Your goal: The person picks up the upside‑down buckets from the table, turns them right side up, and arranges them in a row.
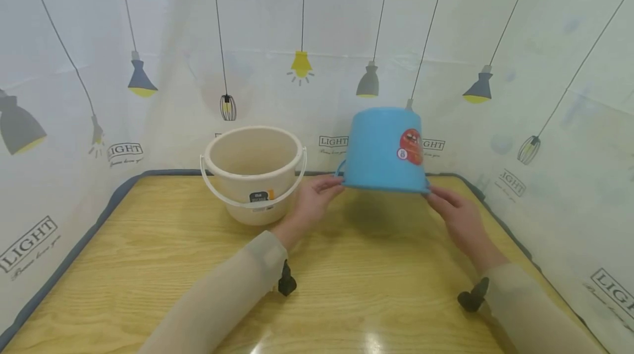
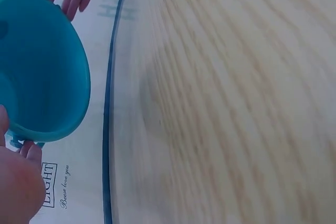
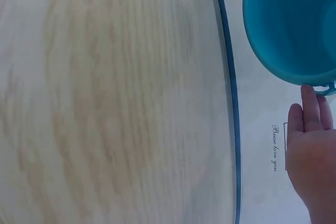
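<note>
A blue bucket (image 1: pixel 378 150) is held upside down above the table, slightly tilted, its mouth facing down and a red sticker on its side. My left hand (image 1: pixel 313 200) pinches the rim on the left, near the handle. At the opposite side my right hand (image 1: pixel 460 222) holds the rim by its fingertips. The left wrist view looks into the bucket's bare inside (image 2: pixel 47 72). In the right wrist view, several fingers (image 3: pixel 311 111) touch the rim beside a handle joint; the thumb is hidden there. An upright beige bucket (image 1: pixel 238 191) stands left of my left hand, its white handle hanging in front.
Both buckets are over a wood-grain table (image 1: pixel 163 266) with a dark blue edge strip (image 1: pixel 74 255). Behind and beside it hangs a pale sheet (image 1: pixel 267 18) printed with lamps and lettering. The blue bucket casts a shadow on the table.
</note>
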Demonstrator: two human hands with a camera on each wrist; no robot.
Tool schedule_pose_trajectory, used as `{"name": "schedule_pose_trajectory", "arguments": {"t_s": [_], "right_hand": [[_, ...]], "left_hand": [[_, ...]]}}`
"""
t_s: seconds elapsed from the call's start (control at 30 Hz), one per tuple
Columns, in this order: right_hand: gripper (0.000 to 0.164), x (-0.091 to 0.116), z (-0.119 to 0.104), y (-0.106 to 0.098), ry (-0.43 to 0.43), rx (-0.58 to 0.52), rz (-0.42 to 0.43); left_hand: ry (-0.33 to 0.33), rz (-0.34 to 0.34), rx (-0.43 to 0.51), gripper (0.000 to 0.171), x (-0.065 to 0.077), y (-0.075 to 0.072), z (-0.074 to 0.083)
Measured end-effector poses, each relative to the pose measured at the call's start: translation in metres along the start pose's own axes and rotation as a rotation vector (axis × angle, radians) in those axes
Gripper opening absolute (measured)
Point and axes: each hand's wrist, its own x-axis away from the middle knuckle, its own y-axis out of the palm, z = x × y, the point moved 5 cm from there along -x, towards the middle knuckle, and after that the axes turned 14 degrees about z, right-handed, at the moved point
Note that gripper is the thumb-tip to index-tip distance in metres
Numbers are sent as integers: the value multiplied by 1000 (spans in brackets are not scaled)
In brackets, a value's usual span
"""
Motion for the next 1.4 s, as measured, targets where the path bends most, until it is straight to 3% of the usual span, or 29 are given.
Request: {"name": "schedule_pose_trajectory", "arguments": {"t_s": [0.2, 0.43, 0.8, 0.93, 1.1, 1.23, 1.4], "right_hand": [[66, 3, -3, 0, 45, -84, 9], [61, 5, -4, -1, 66, -125, 40], [64, 6, -18, -12, 5, -19, 84], [63, 4, -18, -14, -29, 30, 77], [60, 0, -19, -20, -158, 71, 97], [58, -2, -22, -27, -235, 41, 84], [56, 0, -28, -35, -267, 96, 57]], "left_hand": [[-23, 56, 59, 21, 0, 0, 3], [-44, 52, 156, 26, 3, 0, 6], [-31, 48, 112, 32, 6, -3, 17], [35, 15, 3, 39, 8, -5, 22], [146, -68, -136, 51, 11, -9, 32], [173, -163, -142, 54, 13, -12, 38], [155, -239, -105, 55, 12, -14, 40]]}}
